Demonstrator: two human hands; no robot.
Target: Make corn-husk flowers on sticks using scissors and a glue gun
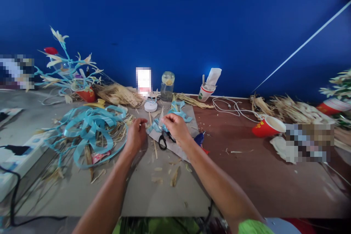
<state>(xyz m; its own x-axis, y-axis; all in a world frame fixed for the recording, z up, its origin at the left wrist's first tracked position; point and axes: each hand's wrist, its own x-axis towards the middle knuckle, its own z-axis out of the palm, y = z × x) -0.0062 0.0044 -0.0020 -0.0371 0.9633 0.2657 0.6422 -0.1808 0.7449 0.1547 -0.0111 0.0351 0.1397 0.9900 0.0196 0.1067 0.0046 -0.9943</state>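
My left hand (136,134) hovers over the table with its fingers curled in; what they hold, if anything, is hidden. To its right, my right hand (177,127) pinches a small pale husk piece (162,112) at the fingertips. Black-handled scissors (162,142) lie just below the right hand, partly covered by it. Short light-blue ribbon pieces (178,106) are scattered behind and between the hands. A thin pale stick (155,149) lies between my forearms. A big loose tangle of light-blue ribbon (91,128) sits left of my left hand.
Blue-wrapped branches with husk flowers (70,62) stand in a red cup (87,95) at back left. Behind the hands are a glass jar (167,87) and a round white object (150,106). A red paper cup (268,126) lies tipped at right. A power strip (24,161) is at left.
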